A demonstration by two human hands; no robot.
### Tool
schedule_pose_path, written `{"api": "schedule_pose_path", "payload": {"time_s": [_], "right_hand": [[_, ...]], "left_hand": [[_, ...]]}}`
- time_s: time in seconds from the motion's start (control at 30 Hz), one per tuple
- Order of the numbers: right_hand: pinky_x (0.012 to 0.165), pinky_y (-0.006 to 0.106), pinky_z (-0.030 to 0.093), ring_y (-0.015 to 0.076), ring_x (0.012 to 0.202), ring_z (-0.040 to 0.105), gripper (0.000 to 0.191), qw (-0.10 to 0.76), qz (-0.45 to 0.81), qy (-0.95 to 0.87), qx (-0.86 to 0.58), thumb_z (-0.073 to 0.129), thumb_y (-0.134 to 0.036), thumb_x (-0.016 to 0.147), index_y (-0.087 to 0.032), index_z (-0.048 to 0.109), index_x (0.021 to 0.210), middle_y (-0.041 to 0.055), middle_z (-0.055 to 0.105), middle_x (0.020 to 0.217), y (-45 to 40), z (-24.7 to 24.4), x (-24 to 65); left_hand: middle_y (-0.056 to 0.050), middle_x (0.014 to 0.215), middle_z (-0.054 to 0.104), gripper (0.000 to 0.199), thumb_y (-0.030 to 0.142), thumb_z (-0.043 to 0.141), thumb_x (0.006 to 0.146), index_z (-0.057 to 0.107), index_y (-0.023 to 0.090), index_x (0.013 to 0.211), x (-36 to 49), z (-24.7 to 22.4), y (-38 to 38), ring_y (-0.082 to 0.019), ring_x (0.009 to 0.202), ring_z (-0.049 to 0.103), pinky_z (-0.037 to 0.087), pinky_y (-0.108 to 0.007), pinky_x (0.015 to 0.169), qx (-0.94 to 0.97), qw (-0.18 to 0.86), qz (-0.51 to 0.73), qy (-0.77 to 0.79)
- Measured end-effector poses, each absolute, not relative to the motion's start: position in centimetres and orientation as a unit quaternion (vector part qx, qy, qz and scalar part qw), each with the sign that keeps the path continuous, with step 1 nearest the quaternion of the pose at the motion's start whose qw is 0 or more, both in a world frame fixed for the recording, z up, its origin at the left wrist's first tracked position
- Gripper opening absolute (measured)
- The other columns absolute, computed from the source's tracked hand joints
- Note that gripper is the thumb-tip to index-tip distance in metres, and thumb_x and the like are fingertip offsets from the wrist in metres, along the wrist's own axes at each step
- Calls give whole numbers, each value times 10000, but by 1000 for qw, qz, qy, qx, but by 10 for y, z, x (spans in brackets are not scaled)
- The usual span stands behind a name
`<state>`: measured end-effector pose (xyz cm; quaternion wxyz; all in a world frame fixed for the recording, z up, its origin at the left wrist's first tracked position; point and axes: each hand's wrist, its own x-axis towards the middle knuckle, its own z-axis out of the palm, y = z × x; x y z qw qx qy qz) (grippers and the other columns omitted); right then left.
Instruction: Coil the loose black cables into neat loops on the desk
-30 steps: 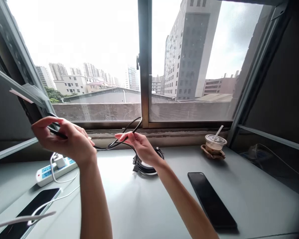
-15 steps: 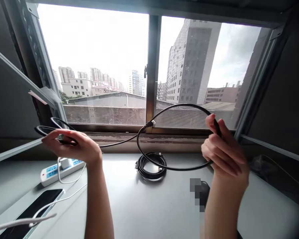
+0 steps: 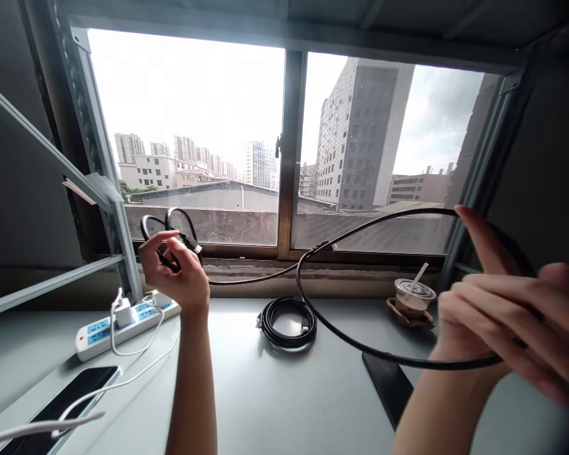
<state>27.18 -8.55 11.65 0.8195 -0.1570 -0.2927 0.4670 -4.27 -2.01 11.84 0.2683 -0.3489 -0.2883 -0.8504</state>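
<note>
A long black cable (image 3: 408, 361) runs through the air between my two hands. My left hand (image 3: 177, 268) pinches one end of it, where short loops curl above the fingers and a plug with a light metal tip (image 3: 197, 248) shows beside them. My right hand (image 3: 507, 316), partly blurred near the right edge, has its fingers curled round a wide loop of the same cable, the index finger pointing up along it. Below the loop, a coiled black cable (image 3: 287, 344) with visible plugs lies flat on the table (image 3: 265, 404).
On the left stand a white power strip (image 3: 137, 325) with plugged-in chargers and a phone (image 3: 61, 404) beneath a white cord (image 3: 123, 381). A lidded drink cup (image 3: 411, 300) sits in a holder at the back right, near a flat black object (image 3: 389, 388). Metal shelf posts frame the window.
My right hand has moved right and closer, drawing the cable loop wider. My left hand has turned and shifted slightly right. The drink cup has come into view.
</note>
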Motion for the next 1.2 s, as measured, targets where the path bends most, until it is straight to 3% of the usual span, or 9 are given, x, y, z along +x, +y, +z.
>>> {"api": "schedule_pose_path", "payload": {"time_s": [0.07,0.17,0.33,0.47,0.67,0.77,0.93,1.07,1.2], "right_hand": [[196,224,192,93,185,258,388,777,420,-451,-124,623,-577,769,-361,671,1087,-91,285,269,-82,123,263],[291,205,345,107,326,455,539,687,357,-616,-145,676,-525,768,-280,581,1239,-54,495,411,-72,129,246],[285,161,321,82,315,469,613,597,382,-668,-227,648,-508,790,-226,478,1307,-53,577,534,-43,129,229],[341,175,417,82,340,493,745,599,412,-650,-222,654,-553,755,-177,416,1353,-57,581,553,-29,129,227],[483,187,495,138,673,650,467,613,292,-689,-252,662,-506,763,-178,646,1095,35,679,784,-24,125,223],[546,212,497,146,697,651,336,538,233,-754,-294,672,-450,778,-167,713,954,50,700,829,-26,120,218],[691,231,491,156,845,656,282,389,262,-858,-208,590,-385,864,-166,674,1021,56,690,967,-31,116,195],[678,223,487,132,774,647,216,405,310,-842,-174,451,-307,944,-154,599,978,39,679,874,-39,115,177],[568,201,462,113,615,634,257,419,348,-815,-197,393,-368,966,-163,542,924,10,644,714,-42,114,174]], "left_hand": [[57,492,357,245,377,531,880,669,176,906,-23,123,-29,-60,370,270,190,-236,395,-467,121,-833,-271],[31,431,391,366,466,552,859,717,162,740,7,128,-46,-55,368,269,173,-227,397,-649,-16,-719,-247],[45,454,281,382,516,669,758,705,149,658,54,124,-66,-62,445,213,181,-231,447,-822,-94,-491,-273],[43,486,208,415,413,557,848,596,137,542,76,115,-60,-67,477,167,145,-226,449,-837,-119,-412,-340],[37,463,281,397,444,549,833,664,125,627,69,117,-41,-58,447,232,163,-208,440,-716,-109,-567,-393],[44,451,256,366,475,622,770,691,135,655,59,123,-39,-54,427,215,154,-202,417,-663,-154,-616,-398],[63,374,312,423,557,674,694,706,150,806,50,129,-44,-46,313,182,89,-201,327,-584,-332,-619,-407],[70,350,340,408,520,678,718,695,152,894,55,130,-50,-41,273,174,78,-192,293,-515,-379,-663,-390],[95,374,277,423,491,617,798,679,148,1038,65,126,-51,-38,287,191,150,-183,298,-499,-315,-733,-339]]}}
